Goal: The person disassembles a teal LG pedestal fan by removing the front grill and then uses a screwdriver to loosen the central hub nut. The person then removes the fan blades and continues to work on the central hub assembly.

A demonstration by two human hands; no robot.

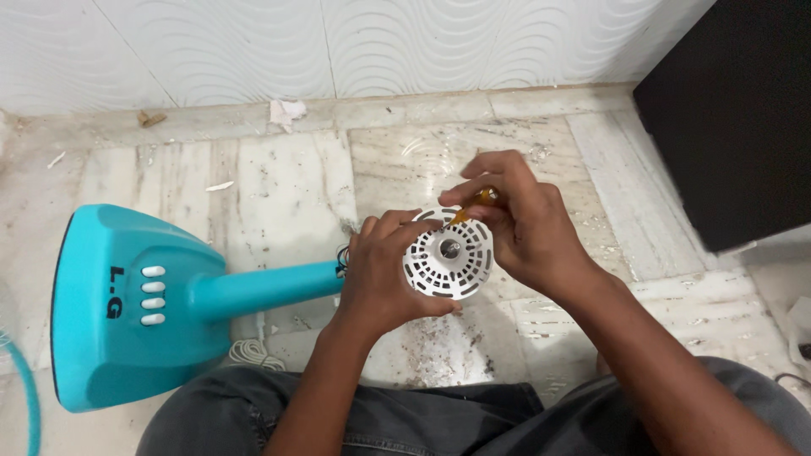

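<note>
On floor: teal plastic pedestal fan (169, 291) lying flat
Left hand (380, 274): clasping white slotted round motor housing (448, 262)
Right hand (515, 219): gripping amber-handled screwdriver (477, 203), tip at housing rim
Progress: blades and guard off, housing apparently mounted

Left hand (380, 270) gripping white vented motor housing (449, 253), right hand (515, 219) holding amber-handled screwdriver (477, 204)

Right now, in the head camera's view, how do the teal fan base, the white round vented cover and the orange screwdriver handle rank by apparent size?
Largest to smallest as they look:
1. teal fan base, lying on the floor
2. white vented cover, steadied by the left hand
3. orange screwdriver handle, mostly hidden inside the right hand, so its true size is unsure
</note>
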